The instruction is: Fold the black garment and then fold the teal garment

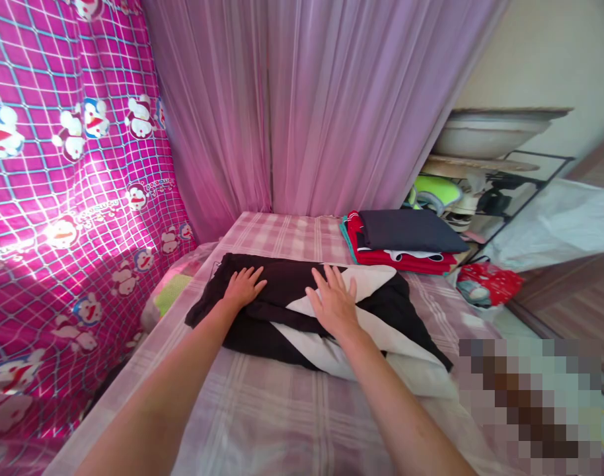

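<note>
A black and white garment (282,344), partly folded, lies across the plaid-covered surface in front of me; its exact kind I cannot make out. My left hand (242,289) rests on its black part at the left, fingers stretched out. Farther right, my right hand (333,301) lies with fingers spread over the place where black meets white. Both palms face down and neither hand grips the cloth. The garment's right end spreads out wider, with a black corner and white panels showing.
Folded clothes, dark blue (406,230) over red (415,261), are stacked at the back right. A pink cartoon-print curtain (98,198) hangs at left, a purple curtain (306,106) behind. A rack (534,198) and red bag (490,283) stand right. The lower right corner is pixelated.
</note>
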The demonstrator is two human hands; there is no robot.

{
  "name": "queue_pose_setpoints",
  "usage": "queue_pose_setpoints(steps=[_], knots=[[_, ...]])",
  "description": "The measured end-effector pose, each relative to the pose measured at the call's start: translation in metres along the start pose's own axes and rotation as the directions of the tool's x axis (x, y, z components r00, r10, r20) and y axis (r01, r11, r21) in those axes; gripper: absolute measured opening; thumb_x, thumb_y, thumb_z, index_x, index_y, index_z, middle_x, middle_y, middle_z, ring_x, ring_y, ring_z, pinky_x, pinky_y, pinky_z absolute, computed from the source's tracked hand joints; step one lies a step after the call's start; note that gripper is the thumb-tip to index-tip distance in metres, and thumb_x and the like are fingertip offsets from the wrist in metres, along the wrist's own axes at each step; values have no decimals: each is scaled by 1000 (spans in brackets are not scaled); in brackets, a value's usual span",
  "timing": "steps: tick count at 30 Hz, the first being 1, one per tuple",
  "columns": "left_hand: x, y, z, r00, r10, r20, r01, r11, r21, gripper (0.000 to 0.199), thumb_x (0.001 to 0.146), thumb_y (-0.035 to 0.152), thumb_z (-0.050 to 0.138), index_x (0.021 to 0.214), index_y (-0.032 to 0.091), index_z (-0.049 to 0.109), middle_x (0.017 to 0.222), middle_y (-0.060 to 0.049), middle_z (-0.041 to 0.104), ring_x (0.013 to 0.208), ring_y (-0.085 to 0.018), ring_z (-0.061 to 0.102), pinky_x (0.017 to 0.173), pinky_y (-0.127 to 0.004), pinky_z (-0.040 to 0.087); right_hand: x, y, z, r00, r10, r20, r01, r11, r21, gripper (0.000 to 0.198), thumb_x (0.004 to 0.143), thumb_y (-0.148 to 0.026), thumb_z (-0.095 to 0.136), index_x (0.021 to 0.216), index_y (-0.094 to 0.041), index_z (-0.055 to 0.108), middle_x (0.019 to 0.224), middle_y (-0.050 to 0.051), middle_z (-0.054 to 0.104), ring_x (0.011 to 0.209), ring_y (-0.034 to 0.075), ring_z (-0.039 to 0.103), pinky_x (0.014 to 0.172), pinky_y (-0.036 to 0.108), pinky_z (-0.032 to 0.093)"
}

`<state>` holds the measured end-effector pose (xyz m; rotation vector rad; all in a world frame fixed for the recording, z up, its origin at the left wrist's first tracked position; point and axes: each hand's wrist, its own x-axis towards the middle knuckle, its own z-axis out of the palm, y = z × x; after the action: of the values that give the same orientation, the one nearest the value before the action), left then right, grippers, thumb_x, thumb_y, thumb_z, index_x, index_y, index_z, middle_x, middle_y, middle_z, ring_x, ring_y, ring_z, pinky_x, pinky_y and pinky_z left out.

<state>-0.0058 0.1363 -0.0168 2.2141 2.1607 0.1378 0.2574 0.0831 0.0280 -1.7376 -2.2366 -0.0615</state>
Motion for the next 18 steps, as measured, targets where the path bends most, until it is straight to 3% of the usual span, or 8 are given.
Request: queue_pose_setpoints(steps=[5, 13, 18], knots=[[-5, 1, -1, 1000, -2, -14, 2, 1000, 3, 61, 97, 53, 31, 152, 28, 31, 155, -8, 39, 144, -30, 31, 117, -50, 23, -16, -14, 31, 972, -51, 231, 56, 998, -16, 55, 99, -51, 31, 147, -27, 43, 159, 13, 30, 147, 31, 20, 113, 62, 6], [-11, 3, -12, 1000, 5, -9, -5, 1000, -6, 61, 97, 52, 32, 151, 23, 34, 151, -11, 45, 140, -31, 37, 114, -51, 27, -17, -10, 37, 971, -53, 235, 61, 998, -28, 56, 99, -51, 31, 148, -27, 41, 159, 14, 28, 147, 31, 18, 113, 62, 4], [-34, -3, -24, 1000, 24, 16, -24, 1000, 4, 55, 97, 46, 37, 148, 25, 39, 150, -10, 47, 138, -28, 41, 114, -50, 28, -19, -11, 37, 971, -47, 236, 53, 998, -20, 56, 99, -51, 31, 149, -27, 40, 159, 13, 28, 147, 30, 18, 113, 62, 4]])
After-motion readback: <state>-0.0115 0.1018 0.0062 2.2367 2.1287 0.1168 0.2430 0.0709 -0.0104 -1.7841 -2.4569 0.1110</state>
